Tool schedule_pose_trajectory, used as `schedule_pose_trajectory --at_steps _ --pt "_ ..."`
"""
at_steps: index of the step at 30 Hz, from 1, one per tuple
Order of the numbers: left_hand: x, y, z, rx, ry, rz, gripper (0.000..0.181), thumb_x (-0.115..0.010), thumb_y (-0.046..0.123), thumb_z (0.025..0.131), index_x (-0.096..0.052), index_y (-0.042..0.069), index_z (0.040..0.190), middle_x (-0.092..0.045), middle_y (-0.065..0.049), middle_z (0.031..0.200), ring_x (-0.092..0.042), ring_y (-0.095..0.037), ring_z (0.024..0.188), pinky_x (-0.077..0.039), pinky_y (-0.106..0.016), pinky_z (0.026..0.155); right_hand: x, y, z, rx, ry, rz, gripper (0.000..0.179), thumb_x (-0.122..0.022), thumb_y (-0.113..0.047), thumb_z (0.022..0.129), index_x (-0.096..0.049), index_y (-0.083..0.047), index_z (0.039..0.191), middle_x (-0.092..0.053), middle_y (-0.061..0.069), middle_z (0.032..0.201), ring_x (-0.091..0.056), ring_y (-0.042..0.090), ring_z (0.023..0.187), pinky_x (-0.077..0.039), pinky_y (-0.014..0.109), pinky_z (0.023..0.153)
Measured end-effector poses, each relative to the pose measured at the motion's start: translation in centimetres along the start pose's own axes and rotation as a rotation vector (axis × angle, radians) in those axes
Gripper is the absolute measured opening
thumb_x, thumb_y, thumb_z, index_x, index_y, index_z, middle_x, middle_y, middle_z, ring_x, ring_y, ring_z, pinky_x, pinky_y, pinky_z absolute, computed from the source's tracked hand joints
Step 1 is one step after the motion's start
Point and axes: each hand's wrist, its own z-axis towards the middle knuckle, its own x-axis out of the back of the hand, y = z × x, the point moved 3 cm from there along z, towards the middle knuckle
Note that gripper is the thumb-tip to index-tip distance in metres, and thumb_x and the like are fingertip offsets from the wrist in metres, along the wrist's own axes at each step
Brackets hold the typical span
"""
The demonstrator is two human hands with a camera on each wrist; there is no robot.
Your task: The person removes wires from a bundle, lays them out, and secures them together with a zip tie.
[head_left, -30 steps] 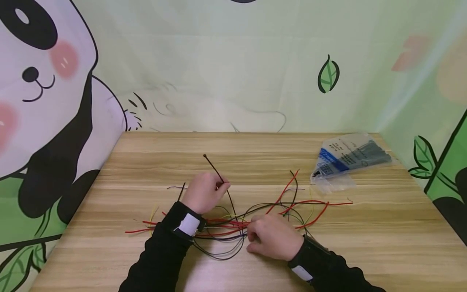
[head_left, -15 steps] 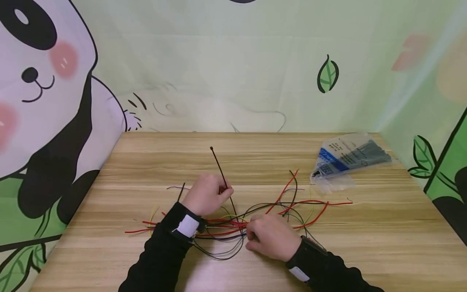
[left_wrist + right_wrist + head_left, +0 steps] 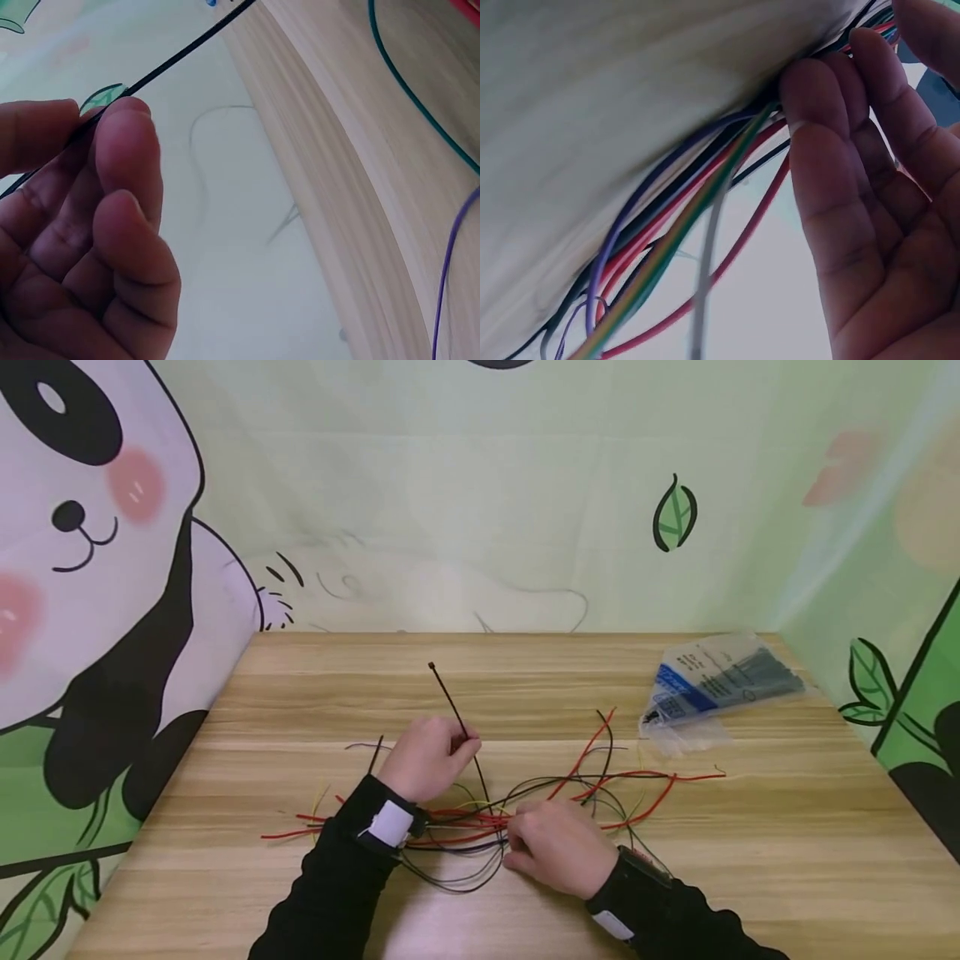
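A bundle of thin wires (image 3: 465,839) in red, black, yellow and other colours lies across the wooden table. My left hand (image 3: 427,758) is above it and pinches a black cable tie (image 3: 447,697) between thumb and forefinger. The tie's small head points up and away, while its strap slants down to the bundle. In the left wrist view the strap (image 3: 191,46) crosses the fingertips. My right hand (image 3: 562,847) grips the bundle just right of the strap. In the right wrist view its curled fingers (image 3: 817,97) are against the wires (image 3: 697,187); the strap's lower end is hidden.
A clear plastic bag (image 3: 720,685) of dark cable ties lies at the back right of the table (image 3: 337,677). Loose wire ends (image 3: 637,775) spread to the right, others to the left. A short black strip (image 3: 375,754) sticks up behind my left wrist.
My left hand has shifted slightly right, and the cable tie's head has risen and swung right, making the tie steeper. The right hand stays nearly in place at the bundle.
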Motion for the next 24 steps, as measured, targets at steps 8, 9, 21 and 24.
schedule_pose_trajectory --at_steps 8,9,21,24 --pt "-0.24 0.30 0.16 -0.028 -0.017 -0.008 0.014 -0.067 0.017 0.097 -0.076 0.007 0.095 -0.069 0.001 0.073 -0.055 -0.008 0.061 -0.046 -0.025 0.060 -0.17 -0.13 0.39 -0.059 -0.007 -0.016 0.028 -0.080 -0.034 0.084 -0.061 -0.022 0.066 -0.055 -0.010 0.066 -0.048 0.004 0.060 -0.034 0.024 0.053" --pt "-0.29 0.29 0.16 -0.030 -0.022 -0.008 0.014 -0.067 0.017 0.097 -0.076 0.007 0.095 -0.069 0.001 0.074 -0.055 -0.009 0.061 -0.047 -0.025 0.061 -0.14 -0.10 0.43 -0.064 -0.012 -0.009 0.028 -0.080 -0.032 0.083 -0.061 -0.021 0.066 -0.055 -0.010 0.066 -0.047 0.005 0.060 -0.034 0.024 0.053" --pt "-0.51 0.42 0.04 -0.038 -0.055 -0.017 0.014 -0.066 0.017 0.097 -0.076 0.007 0.096 -0.069 0.002 0.075 -0.055 -0.009 0.063 -0.047 -0.025 0.062 -0.13 0.08 0.77 -0.055 -0.027 -0.009 0.028 -0.081 -0.032 0.083 -0.063 -0.020 0.066 -0.055 -0.010 0.064 -0.045 0.004 0.058 -0.034 0.023 0.055" --pt "-0.62 0.47 0.02 -0.038 -0.065 -0.020 0.014 -0.066 0.016 0.097 -0.076 0.007 0.096 -0.069 0.002 0.075 -0.055 -0.008 0.063 -0.048 -0.025 0.063 -0.20 -0.01 0.78 -0.006 -0.012 -0.039 0.027 -0.081 -0.033 0.083 -0.063 -0.020 0.067 -0.058 -0.010 0.065 -0.049 0.004 0.059 -0.036 0.024 0.055"
